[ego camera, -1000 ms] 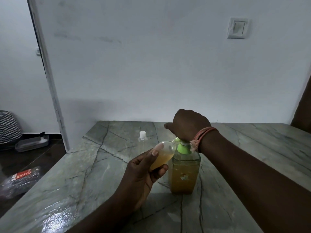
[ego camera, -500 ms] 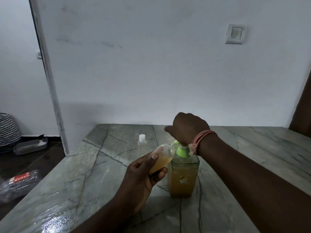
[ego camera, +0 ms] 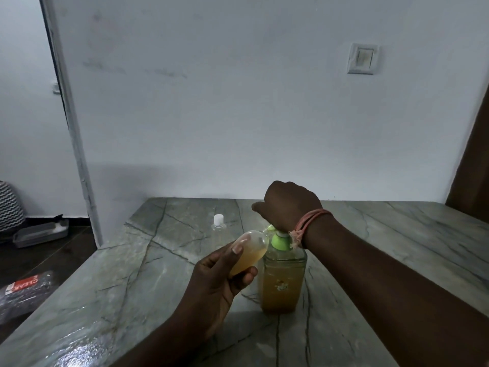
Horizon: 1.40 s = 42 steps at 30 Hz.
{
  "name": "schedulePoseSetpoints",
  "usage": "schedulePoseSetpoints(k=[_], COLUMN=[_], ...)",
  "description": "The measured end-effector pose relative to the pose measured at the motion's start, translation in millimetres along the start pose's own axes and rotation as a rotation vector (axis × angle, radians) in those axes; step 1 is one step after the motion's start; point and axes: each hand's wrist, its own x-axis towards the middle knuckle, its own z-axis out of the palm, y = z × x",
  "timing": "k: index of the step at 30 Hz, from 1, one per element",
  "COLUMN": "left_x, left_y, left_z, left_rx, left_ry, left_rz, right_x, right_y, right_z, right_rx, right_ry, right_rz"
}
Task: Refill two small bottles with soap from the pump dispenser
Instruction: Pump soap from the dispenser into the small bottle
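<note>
The pump dispenser point(ego camera: 283, 283), a clear square bottle of amber soap with a green collar, stands on the grey stone table point(ego camera: 397, 255). My right hand point(ego camera: 289, 203) rests on top of its pump head, fingers curled down over it; the head itself is hidden. My left hand point(ego camera: 214, 283) grips a small clear bottle point(ego camera: 251, 251), partly filled with amber soap, tilted with its mouth up at the green spout. A second small clear bottle point(ego camera: 218, 224) with a white cap stands upright further back on the table.
The white wall runs close behind the table's far edge. The table's left edge drops to a dark floor with a plastic-wrapped pack point(ego camera: 23, 290), a grey tray point(ego camera: 39, 233) and a patterned basket point(ego camera: 9, 207). A wet sheen lies on the near left corner.
The view has shifted slightly. Both hands keep their places on the pump and the small bottle; my right hand sits a touch higher than a second ago.
</note>
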Motion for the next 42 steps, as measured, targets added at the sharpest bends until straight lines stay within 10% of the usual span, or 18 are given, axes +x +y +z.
schedulePoseSetpoints(k=[42], left_x=[-2.7], left_y=[1.7], left_z=[4.3], left_rx=[-0.006], left_ry=[0.063], left_rz=[0.01], right_x=[4.1], right_y=[-1.2], right_z=[2.4], right_rx=[0.016], right_ry=[0.02], right_rz=[-0.013])
